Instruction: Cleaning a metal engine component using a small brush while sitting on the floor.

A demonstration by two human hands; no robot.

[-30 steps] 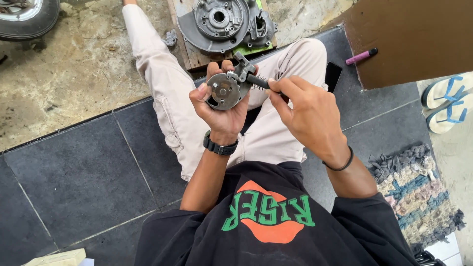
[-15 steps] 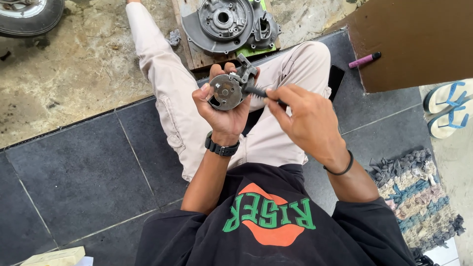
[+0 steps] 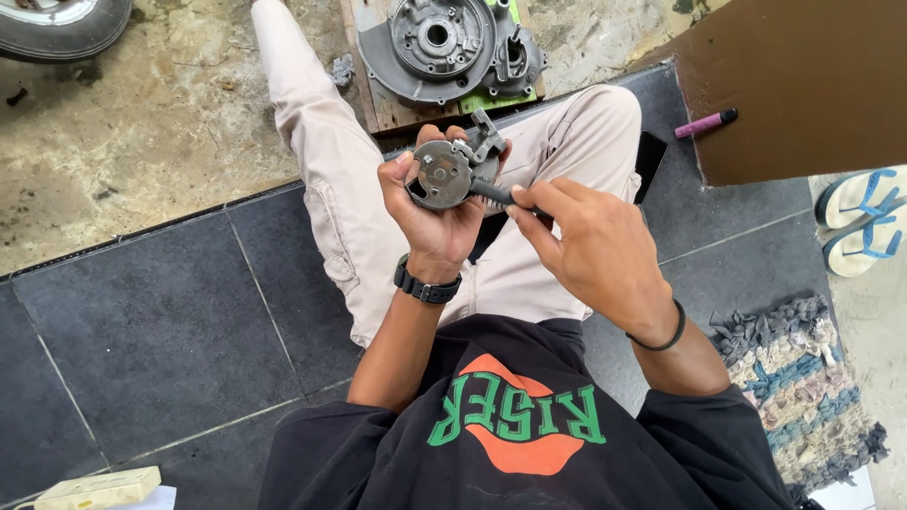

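My left hand (image 3: 436, 219) holds up a round grey metal engine part (image 3: 444, 173) with a small bracket at its upper right. My right hand (image 3: 595, 247) grips a dark tool handle (image 3: 493, 194) whose tip meets the right side of the round part. A black watch sits on my left wrist and a black band on my right wrist. Both hands are raised over my lap, above my light trousers. The tool's tip is hidden behind the part.
A grey engine casing (image 3: 436, 45) lies on a wooden board (image 3: 378, 106) beyond my knees. A brown board (image 3: 803, 85) with a pink marker (image 3: 703, 123) is at the right, sandals (image 3: 864, 222) and a rag rug (image 3: 803, 378) beside it. A tyre (image 3: 61, 21) is top left.
Both hands and the round part have shifted slightly; my right hand has moved a little closer along the tool. The grip on both things is the same.
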